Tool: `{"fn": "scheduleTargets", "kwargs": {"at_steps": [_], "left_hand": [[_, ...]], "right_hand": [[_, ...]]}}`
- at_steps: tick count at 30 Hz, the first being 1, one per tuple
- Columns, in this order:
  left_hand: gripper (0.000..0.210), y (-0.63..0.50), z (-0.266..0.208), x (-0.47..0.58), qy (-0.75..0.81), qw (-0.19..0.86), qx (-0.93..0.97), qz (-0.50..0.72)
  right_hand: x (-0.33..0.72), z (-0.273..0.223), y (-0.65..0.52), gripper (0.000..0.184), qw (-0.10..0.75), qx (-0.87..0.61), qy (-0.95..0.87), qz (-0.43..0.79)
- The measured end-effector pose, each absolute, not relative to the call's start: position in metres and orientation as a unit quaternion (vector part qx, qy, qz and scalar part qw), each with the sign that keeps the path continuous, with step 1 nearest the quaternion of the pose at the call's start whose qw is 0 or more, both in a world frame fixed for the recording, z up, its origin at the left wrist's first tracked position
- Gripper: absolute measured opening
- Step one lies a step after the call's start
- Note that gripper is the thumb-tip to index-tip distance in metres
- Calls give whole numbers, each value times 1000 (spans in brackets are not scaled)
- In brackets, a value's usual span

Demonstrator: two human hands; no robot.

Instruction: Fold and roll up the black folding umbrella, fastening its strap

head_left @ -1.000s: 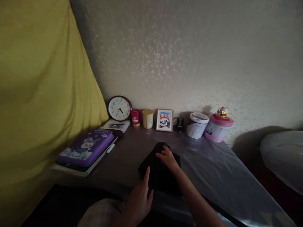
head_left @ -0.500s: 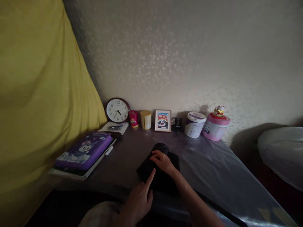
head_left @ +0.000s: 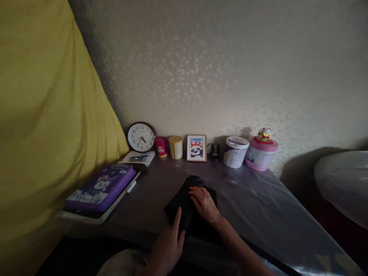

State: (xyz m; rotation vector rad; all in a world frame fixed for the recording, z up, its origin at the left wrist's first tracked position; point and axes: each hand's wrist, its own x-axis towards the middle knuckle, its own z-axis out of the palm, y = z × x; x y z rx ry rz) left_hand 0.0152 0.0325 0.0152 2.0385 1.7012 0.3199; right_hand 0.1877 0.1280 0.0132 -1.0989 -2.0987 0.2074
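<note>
We reach both arms in low over the dark table. Our right hand comes in at a slant from the right, palm down, with the back of the hand up. Its fingers are long and a bit bent, side by side, not closed into a fist. They rest on top of the black cloth, near its far end. Our left hand is lower and closer to us. Its pointing finger is straight, with the tip at the cloth's left part, and its thumb sticks out by the near edge. It is dark there, so we cannot tell if the other left fingers pinch anything. The cloth lies on the table, under the right fingers and just past the left thumb.
</note>
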Motion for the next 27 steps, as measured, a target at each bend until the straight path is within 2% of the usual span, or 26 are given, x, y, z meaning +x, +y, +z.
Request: {"fn": "scheduleTargets", "kwargs": {"at_steps": [7,10,13,16,27], "left_hand": [[59,33,19,16,626,236,735,110],[59,33,15,15,623,240,735,117],[59,33,12,14,620,242,736,125],[58,34,12,14,625,245,732,120],[59,33,14,15,628,229,735,109]], "right_hand": [[196,6,175,31,340,-494,-798,63],[195,13,175,31,372,-519,-767,55],[189,17,161,29,396,-458,-794,59],[183,14,155,27,363,-411,-832,82],[240,-6,172,35,369,-616,-695,46]]}}
